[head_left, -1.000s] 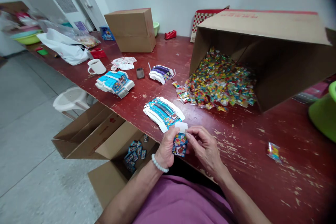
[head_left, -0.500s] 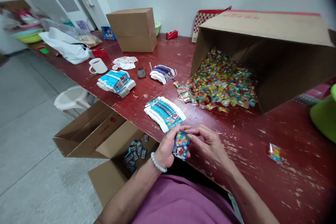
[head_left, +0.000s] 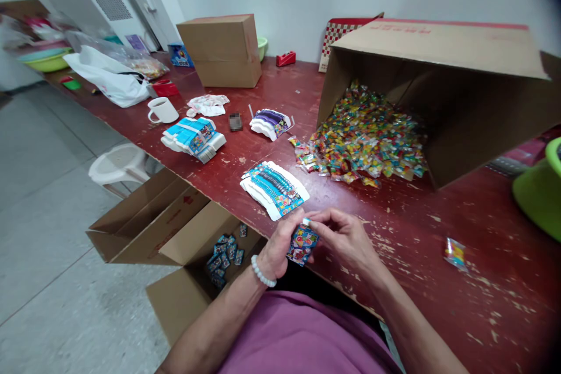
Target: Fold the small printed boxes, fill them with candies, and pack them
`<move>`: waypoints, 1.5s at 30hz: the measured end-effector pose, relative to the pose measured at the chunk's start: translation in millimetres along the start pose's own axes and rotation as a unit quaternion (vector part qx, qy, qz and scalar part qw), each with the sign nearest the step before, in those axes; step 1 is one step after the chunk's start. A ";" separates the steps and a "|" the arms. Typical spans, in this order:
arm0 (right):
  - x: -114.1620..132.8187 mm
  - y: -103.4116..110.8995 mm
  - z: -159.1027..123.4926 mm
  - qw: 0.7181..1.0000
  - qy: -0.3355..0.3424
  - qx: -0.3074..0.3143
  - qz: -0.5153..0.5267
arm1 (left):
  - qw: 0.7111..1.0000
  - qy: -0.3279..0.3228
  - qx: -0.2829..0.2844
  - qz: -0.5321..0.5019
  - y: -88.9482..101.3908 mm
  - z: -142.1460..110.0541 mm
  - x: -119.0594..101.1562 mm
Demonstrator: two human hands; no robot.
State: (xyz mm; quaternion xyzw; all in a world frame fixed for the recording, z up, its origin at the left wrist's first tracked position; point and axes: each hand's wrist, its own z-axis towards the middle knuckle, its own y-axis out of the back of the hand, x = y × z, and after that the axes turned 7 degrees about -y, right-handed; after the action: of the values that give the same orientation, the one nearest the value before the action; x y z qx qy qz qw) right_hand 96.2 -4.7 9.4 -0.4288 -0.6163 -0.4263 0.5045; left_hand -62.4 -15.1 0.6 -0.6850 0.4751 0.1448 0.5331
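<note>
A small blue printed candy box is held over the table's front edge. My left hand, with a pale bead bracelet on its wrist, is wrapped round the box's side. At its top end, my right hand pinches a white flap between thumb and forefinger. Just beyond the hands lies a fanned stack of flat blue cartons. Wrapped candies spill in a heap out of a large cardboard box on its side. One loose wrapped candy lies at the right.
Below the table edge, an open carton holds several finished-looking blue boxes. Strapped blue cartons, purple cartons, a white mug and a closed cardboard box stand farther back. A white stool is at the left.
The box's top has tilted a little, and a white flap now shows at my right fingertips. My left hand keeps its hold on the box.
</note>
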 end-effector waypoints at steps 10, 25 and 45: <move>-18.8 -17.6 -17.1 0.911 0.202 -0.039 -0.358 | 0.990 -0.003 -0.044 -0.131 3.5 14.1 0.8; -44.3 -45.9 32.1 0.939 0.197 0.004 -0.282 | 0.974 -0.097 -0.149 0.140 68.7 -34.8 -11.8; -40.6 2.7 70.9 0.996 -0.045 -0.079 -0.026 | 0.730 -0.349 -0.164 0.564 67.4 -12.6 -43.6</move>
State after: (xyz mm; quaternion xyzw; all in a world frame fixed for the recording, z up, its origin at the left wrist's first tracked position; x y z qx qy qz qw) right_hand 85.6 60.0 -39.5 -0.4696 -0.6137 -0.4668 0.4300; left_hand -142.7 -3.1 -3.7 -0.2690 0.5237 0.7232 0.3609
